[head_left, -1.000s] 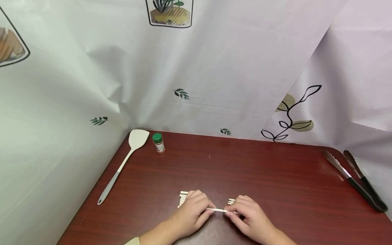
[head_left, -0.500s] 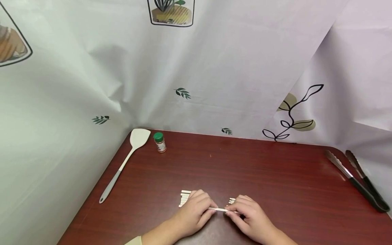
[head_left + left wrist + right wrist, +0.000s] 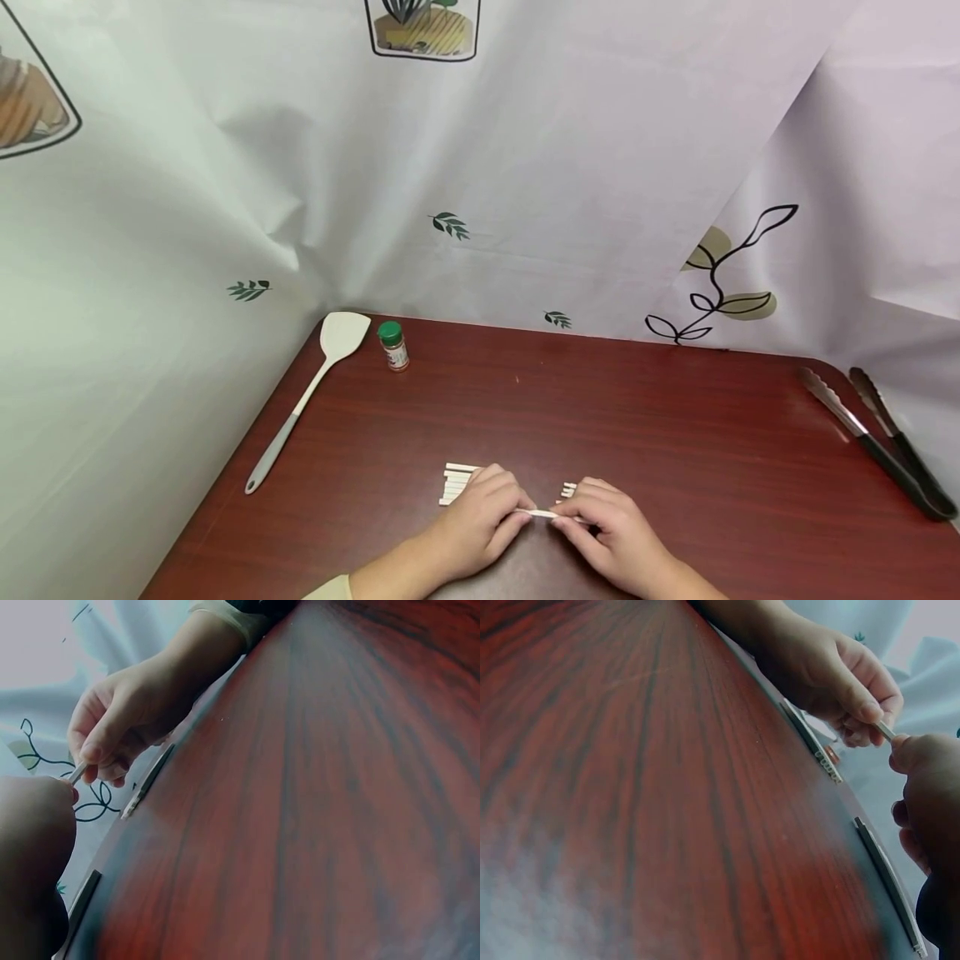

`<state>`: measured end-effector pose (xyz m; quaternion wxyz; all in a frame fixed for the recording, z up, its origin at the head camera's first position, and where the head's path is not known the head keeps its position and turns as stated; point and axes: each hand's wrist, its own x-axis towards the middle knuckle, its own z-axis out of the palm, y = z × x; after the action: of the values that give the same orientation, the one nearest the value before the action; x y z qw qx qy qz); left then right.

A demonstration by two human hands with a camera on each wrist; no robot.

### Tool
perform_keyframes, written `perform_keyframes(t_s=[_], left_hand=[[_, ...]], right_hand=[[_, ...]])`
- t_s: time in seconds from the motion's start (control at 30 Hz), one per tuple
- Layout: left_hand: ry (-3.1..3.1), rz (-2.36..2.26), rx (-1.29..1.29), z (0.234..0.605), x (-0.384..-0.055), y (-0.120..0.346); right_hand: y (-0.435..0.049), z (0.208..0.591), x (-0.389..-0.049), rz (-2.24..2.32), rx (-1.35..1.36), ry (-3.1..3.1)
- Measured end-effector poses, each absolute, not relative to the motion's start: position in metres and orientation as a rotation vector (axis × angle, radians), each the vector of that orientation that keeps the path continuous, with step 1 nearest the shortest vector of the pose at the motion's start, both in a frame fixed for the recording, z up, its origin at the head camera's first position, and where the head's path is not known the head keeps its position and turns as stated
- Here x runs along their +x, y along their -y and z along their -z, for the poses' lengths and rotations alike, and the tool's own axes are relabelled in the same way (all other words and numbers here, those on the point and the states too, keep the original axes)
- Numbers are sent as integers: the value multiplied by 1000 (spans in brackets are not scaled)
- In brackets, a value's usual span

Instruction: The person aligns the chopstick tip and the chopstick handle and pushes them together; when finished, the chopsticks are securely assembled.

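Note:
A thin white stick [image 3: 543, 514] runs level between my two hands, above the near part of the table. My left hand [image 3: 480, 523] pinches its left end between thumb and fingertips. The other end is pinched the same way by my right hand [image 3: 613, 533]. Both wrist views show the short bare length of stick [image 3: 885, 730] between the fingertips, held up off the tabletop. Behind the left hand lies a row of similar white sticks [image 3: 454, 485], partly covered by it. A smaller group of sticks [image 3: 567, 490] peeks out behind the right hand.
On the dark red table [image 3: 600, 408], a white spatula [image 3: 311, 387] with a grey handle lies along the left edge. Beside its head stands a green-capped spice jar [image 3: 393, 346]. Black-handled tongs [image 3: 885, 446] lie at the right edge. A printed white cloth [image 3: 562, 167] hangs behind.
The head view has shifted slightly. My left hand has drawn a little closer to the right, and more of the left row of sticks shows. Both hands keep hold of the stick.

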<state>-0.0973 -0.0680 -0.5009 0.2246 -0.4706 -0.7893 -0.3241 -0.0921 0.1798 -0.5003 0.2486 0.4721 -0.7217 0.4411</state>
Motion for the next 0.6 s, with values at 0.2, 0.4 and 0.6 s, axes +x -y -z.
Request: perform_keyframes(t_s=[0.2,0.4,0.6], left_hand=[[2186,858,-1261,500,-98,68],[2191,877,-1153,499,-99,72],[2125,881,-1142,498,-104,75]], right_hand=[[-180,495,-96,-1175,1257,1949],[-188,489,-103,-1333,1013,2016],[-195,478,-103,-1854,456,2150]])
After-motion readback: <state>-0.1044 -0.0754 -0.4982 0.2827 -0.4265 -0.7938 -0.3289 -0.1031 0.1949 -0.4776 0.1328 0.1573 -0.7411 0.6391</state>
